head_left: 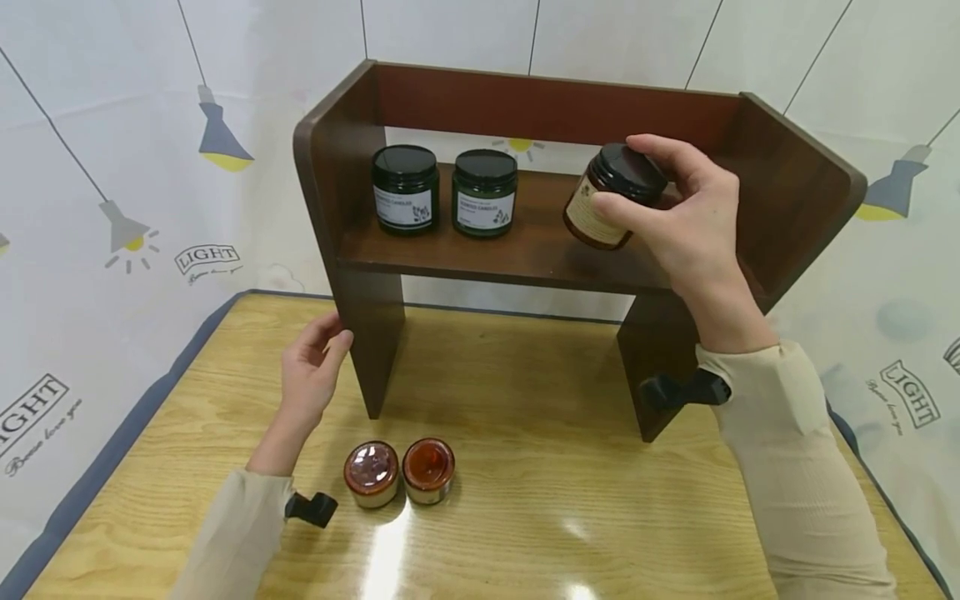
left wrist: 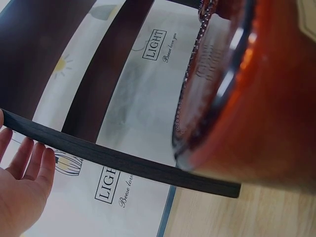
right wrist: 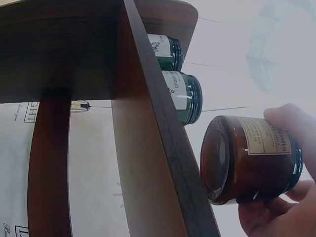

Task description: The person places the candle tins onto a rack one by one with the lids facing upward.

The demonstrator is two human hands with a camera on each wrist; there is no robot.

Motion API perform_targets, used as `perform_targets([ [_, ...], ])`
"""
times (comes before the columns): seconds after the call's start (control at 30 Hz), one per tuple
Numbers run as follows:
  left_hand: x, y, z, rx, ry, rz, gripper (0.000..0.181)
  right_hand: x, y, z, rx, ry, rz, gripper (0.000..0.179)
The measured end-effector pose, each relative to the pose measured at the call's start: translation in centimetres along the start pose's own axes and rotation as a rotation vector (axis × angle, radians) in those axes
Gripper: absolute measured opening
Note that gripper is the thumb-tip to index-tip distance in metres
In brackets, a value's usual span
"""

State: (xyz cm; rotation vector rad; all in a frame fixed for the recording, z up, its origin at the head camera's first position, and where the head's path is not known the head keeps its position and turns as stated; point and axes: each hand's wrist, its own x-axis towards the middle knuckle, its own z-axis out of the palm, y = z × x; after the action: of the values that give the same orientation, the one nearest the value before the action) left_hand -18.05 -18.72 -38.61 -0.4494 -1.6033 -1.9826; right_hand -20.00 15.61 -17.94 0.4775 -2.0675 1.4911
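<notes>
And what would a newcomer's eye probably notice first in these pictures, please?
Most likely the black-lidded amber jar, held tilted in the right hand at the right half of the brown shelf. Next come two dark green jars, side by side on the shelf's left half. Then there are two reddish jars close together on the table.
</notes>
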Motion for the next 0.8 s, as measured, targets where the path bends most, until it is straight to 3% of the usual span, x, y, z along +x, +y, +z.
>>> perform_targets([
  [0.43,0.0,0.1,0.1,0.022,0.009,-0.023,0.037,0.9,0.7,1.5,-0.065,-0.153,0.091,0.054],
  [0.8,-0.1,0.2,0.0,0.02,0.004,-0.016,0.035,1.3,1.3,2.8,-0.096,-0.215,0.096,0.055],
])
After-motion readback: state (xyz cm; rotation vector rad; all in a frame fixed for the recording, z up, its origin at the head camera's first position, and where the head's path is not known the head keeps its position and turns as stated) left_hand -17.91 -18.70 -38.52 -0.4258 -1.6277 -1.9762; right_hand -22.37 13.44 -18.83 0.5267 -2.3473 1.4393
